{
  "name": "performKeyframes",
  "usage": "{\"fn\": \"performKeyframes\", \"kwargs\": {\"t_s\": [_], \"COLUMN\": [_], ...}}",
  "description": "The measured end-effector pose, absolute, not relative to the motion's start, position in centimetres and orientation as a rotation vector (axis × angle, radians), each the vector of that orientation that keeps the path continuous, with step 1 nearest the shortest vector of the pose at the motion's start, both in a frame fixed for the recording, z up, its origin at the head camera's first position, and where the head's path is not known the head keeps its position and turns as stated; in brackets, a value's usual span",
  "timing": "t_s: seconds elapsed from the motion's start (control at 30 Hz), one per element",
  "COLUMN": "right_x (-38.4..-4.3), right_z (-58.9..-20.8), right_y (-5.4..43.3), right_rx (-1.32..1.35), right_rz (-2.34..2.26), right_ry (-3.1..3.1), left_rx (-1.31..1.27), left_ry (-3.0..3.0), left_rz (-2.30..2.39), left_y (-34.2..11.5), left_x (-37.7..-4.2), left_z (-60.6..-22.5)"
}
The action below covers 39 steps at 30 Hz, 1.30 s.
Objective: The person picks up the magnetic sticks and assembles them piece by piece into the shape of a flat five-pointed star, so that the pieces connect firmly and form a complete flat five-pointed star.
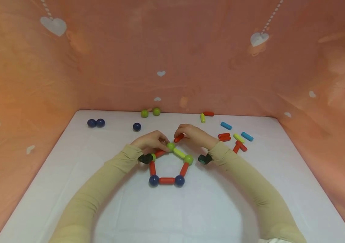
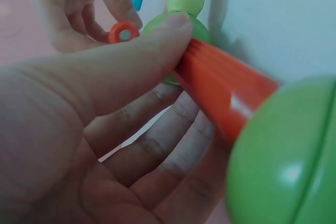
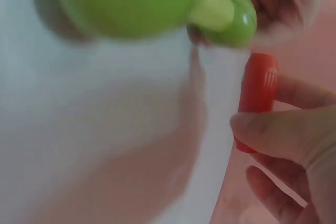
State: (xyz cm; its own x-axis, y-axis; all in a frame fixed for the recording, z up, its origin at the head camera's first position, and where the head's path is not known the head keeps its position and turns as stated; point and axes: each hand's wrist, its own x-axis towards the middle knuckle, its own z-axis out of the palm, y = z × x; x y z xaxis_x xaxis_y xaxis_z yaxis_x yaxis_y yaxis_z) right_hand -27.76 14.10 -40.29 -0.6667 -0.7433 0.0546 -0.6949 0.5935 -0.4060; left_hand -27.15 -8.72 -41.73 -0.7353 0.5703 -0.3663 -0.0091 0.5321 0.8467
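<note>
Peach cloth (image 1: 172, 50) printed with pale hearts stands around a white tabletop (image 1: 221, 209), on which a person in beige sleeves (image 1: 102, 179) works with both hands. Between the forearms lies a five-sided frame (image 1: 167, 181) of balls and rods: two navy balls at the near corners, green ones at the other three, joined by four red rods and one yellow-green rod (image 1: 178, 153). At the far corner the left hand (image 1: 152, 140) pinches the apex ball (image 1: 170, 146) where it meets a red rod, the thumb laid across the joint and the fingers beneath. Opposite, the right hand (image 1: 192, 133) holds a loose red rod (image 1: 178, 137) between thumb and fingers, just beside that ball; the right wrist view shows a gap between them. Farther back on the left are three more navy balls (image 1: 100, 123), two of them side by side, and near the far edge two spare green balls (image 1: 156, 111). Toward the right lie scattered red, yellow-green and blue rods (image 1: 226, 126), well apart from the frame
</note>
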Motion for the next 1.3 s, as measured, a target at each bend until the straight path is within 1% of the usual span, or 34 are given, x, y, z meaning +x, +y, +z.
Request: {"fn": "performKeyframes", "kwargs": {"t_s": [0.2, 0.47, 0.57, 0.7, 0.8, 0.93, 1.1, 1.3], "right_x": [-27.3, -27.4, -27.5, -27.8, -28.0, -28.0, -28.2, -29.2], "right_z": [-40.4, -40.9, -40.9, -41.1, -41.3, -41.4, -41.4, -41.8], "right_y": [13.2, 13.1, 12.8, 12.5, 12.2, 11.7, 11.2, 10.9], "right_rx": [-1.293, -1.236, -1.268, -1.317, -1.309, -1.286, -1.214, -1.075], "right_rz": [-0.549, -0.705, -0.787, -0.884, -0.973, -1.073, -1.124, -1.071], "right_ry": [2.722, 2.642, 2.603, 2.571, 2.523, 2.462, 2.470, 2.481], "left_rx": [0.369, 0.390, 0.441, 0.527, 0.568, 0.608, 0.487, 0.316], "left_ry": [2.002, 2.038, 2.063, 2.079, 2.021, 1.992, 2.057, 2.087], "left_rz": [1.299, 1.266, 1.231, 1.215, 1.245, 1.261, 1.261, 1.346], "left_y": [-9.1, -9.6, -9.8, -9.8, -9.8, -10.3, -11.0, -13.8], "left_x": [-27.2, -27.0, -26.7, -27.2, -27.8, -27.8, -27.2, -25.5], "left_z": [-42.1, -42.1, -41.4, -40.9, -41.3, -41.4, -41.7, -42.0]}}
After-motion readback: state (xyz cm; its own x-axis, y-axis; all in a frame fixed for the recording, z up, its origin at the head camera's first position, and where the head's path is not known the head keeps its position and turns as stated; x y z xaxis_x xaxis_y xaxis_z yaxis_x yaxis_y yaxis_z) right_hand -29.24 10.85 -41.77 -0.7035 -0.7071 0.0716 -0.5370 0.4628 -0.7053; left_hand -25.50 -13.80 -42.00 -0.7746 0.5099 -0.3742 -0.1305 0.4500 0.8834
